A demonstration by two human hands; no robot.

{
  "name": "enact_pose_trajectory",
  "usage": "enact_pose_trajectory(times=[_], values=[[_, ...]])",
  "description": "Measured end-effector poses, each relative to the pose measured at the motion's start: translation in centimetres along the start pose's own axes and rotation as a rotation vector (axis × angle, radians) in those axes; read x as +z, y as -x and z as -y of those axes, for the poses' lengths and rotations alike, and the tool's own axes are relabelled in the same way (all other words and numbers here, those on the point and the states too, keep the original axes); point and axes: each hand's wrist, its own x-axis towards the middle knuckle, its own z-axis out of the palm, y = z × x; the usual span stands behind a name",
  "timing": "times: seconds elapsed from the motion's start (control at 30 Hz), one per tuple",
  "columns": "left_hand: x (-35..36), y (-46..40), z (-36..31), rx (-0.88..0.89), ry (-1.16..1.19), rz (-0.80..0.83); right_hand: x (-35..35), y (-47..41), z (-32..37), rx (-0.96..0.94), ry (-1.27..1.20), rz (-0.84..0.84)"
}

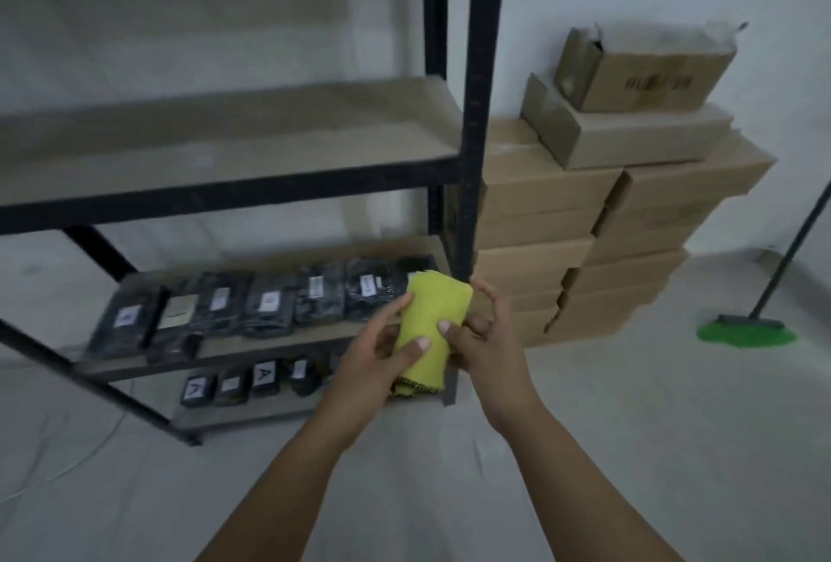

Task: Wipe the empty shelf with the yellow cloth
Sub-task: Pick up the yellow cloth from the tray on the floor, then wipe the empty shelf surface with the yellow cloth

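Between both hands, folded cloth (429, 327), long axis running up and away, near end hanging by the wrists, far end pointing toward the rack

Pinched on its left edge by left hand (382, 354), thumb laid over the front face, other fingers curled behind. Touched on its right edge by right hand (488, 336): thumb tip pressed on the fabric, remaining fingers loosely bent and spread, some clear of the cloth; whether those hold anything behind cannot be told. Main hold judged to be with the left

Up and to the left of the grip, well apart from it: shelf (234, 138), bare board in a black frame, its long axis running left to right, its right end nearest the cloth. Upright post (479, 111) rising just past the far end of the cloth, standing between grip and the shelf's right corner. Coming move judged to call for a lift up and leftward, passing left of that post; left hand nearer the board's middle, right hand nearer the post. Wiping not yet begun

Below the shelf and just behind the grip, lower board carrying dark packets (270, 305) with white labels; more packets on the lowest board. Right of the grip, stacked boxes (607, 210) against the wall; farther right, broom (751, 323) with green bristles on the floor
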Motion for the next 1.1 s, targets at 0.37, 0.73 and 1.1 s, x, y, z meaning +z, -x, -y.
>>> enact_pose_trajectory(times=[0.37,0.73,1.1], values=[[-9.2,4.1,-11.4,0.28,-0.247,-0.098,12.7,3.1,9.1,-0.459,0.355,-0.105],[-8.8,-5.2,-18.2,0.451,-0.485,-0.092,12.0,-4.7,16.0,-0.5,0.224,-0.041],[-8.7,-17.6,-16.5,0.327,-0.519,-0.064,6.6,-17.2,15.7,-0.783,0.733,-0.5]])
